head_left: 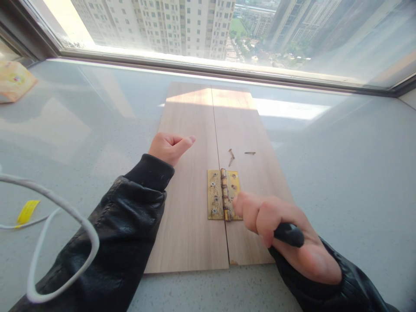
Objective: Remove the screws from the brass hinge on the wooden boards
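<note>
My left hand (171, 147) is closed in a loose fist on the left wooden board (185, 242), its thumb pointing right; nothing shows in its fingers. A worn brass hinge (225, 195) lies open across the seam between that board and the right wooden board (260, 143). Cross-head screws sit in its left leaf. At least two holes in the right leaf look bare. My right hand (276, 221) wraps a black-handled screwdriver (289, 234) over the hinge's lower right; its shaft and tip are hidden. Beyond the hinge lie loose screws (231, 157) and another screw (250, 152).
The boards rest on a pale speckled windowsill (351, 173) below a large window (195, 30). A white cable (94, 242) loops over my left sleeve, with a yellow tag (27, 212) on it. An orange packet (16, 82) stands at the far left.
</note>
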Motion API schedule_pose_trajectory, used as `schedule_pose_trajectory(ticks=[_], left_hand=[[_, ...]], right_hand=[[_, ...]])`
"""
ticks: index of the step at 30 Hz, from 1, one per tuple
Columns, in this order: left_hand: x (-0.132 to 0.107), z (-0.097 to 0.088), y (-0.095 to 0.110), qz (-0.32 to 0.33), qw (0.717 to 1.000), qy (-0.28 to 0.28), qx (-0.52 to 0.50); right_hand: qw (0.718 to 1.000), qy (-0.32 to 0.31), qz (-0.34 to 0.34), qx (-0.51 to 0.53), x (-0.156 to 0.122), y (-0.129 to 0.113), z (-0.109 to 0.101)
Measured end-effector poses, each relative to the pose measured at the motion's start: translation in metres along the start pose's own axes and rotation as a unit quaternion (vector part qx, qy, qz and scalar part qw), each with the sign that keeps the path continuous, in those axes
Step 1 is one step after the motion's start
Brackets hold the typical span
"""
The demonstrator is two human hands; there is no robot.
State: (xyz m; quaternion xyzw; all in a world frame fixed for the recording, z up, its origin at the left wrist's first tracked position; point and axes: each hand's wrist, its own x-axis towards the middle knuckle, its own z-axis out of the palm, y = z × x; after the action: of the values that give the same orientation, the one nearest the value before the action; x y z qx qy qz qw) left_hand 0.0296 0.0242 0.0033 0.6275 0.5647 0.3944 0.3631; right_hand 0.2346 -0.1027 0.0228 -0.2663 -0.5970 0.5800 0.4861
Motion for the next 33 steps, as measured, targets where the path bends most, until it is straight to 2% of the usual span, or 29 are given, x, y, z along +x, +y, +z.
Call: schedule_pose_trajectory(ticks=[3,7,13,17,19,25,30,33], left_hand=[[0.0,0.0,0.0,-0.001,1.0,-0.003,-0.005],[0.001,0.0,-0.001,0.0,1.0,-0.002,-0.006],[0.0,0.0,-0.001,0.002,1.0,-0.001,0.0],[0.0,0.0,-0.001,0.003,1.0,-0.002,0.006],[0.0,0.0,-0.001,0.003,1.0,-0.002,0.003],[0.0,0.0,-0.001,0.007,1.0,-0.003,0.001],[0.001,-0.001,-0.001,0.009,1.0,-0.008,0.003],[0.001,-0.001,-0.001,0.01,1.0,-0.006,0.005]], right_hand=[[0.998,-0.015,0.008,-0.06,0.002,-0.005,-0.003],[0.995,-0.032,-0.009,-0.09,0.001,-0.002,-0.007],[1.0,-0.009,0.014,-0.007,-0.01,0.009,-0.006],[0.997,0.013,0.075,0.008,-0.011,0.002,0.001],[0.998,0.018,0.056,0.025,-0.009,0.0,0.002],[0.991,0.082,-0.08,-0.066,-0.008,0.009,-0.009],[0.987,0.088,-0.079,-0.105,-0.011,0.011,-0.01],[0.995,0.074,-0.049,-0.042,-0.007,0.009,-0.005]])
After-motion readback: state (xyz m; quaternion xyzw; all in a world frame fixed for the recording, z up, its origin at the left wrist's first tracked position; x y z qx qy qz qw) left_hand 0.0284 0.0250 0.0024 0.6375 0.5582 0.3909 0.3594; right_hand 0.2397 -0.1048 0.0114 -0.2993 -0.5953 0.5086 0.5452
